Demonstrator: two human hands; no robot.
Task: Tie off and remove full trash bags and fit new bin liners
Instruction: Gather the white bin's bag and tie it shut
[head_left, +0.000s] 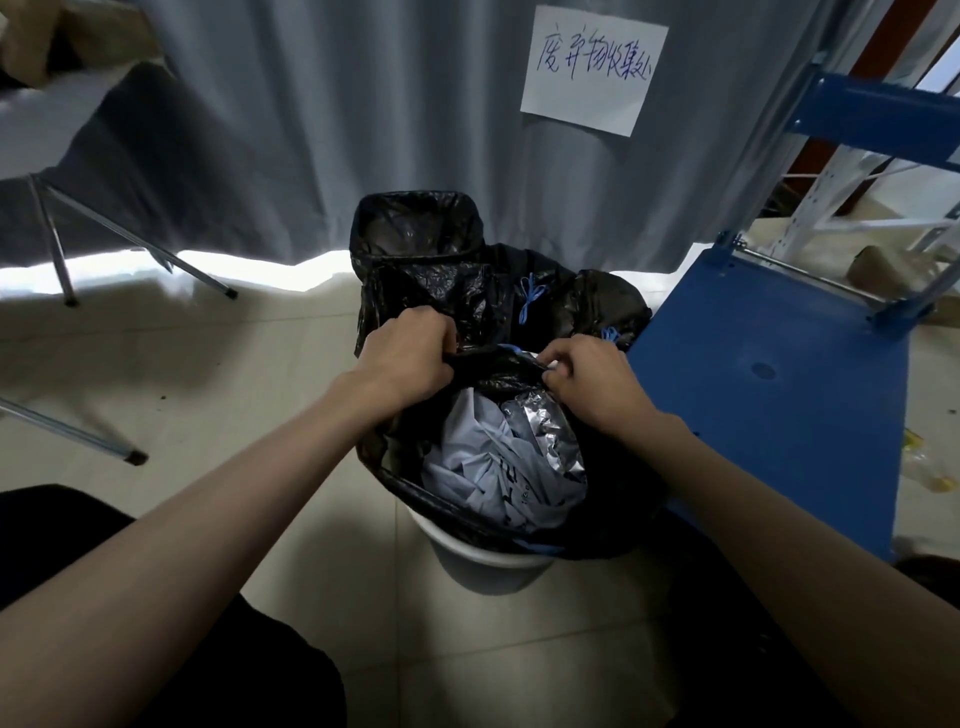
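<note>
Gripping the far rim of the black trash bag (395, 467) with both hands, at about twelve o'clock from the mouth. Left hand (410, 358) curled tight round a gathered fold of plastic; right hand (592, 382) pinching the same edge just beside it, fingers bunched, possibly with a bit of the blue drawstring (511, 347) caught under them, though too small to tell. Bag seated in the white bin (467, 558) at six o'clock of the scene's middle, mouth wide toward the body, stuffed with pale crumpled fabric (467, 473) and a silver foil pouch (540, 431). Near rim slack at six o'clock, draped over the bin's lip, well apart from either hand. Long axis of the open mouth running twelve to six, so closing it likely calls for drawing the held far edge toward the near one, or gathering round from nine and three. Both hands about equally near the held rim, the left a touch farther out. Behind, at twelve o'clock, a second bin with a fresh black liner (415, 234), open and apparently empty. Between the two, a tied dark bag (587, 306) with a blue cord bow (530, 299). Blue metal shelf (769, 364) at three o'clock, close beside the bag. Grey curtain (311, 104) with a handwritten paper sign (595, 67) at one o'clock.
</note>
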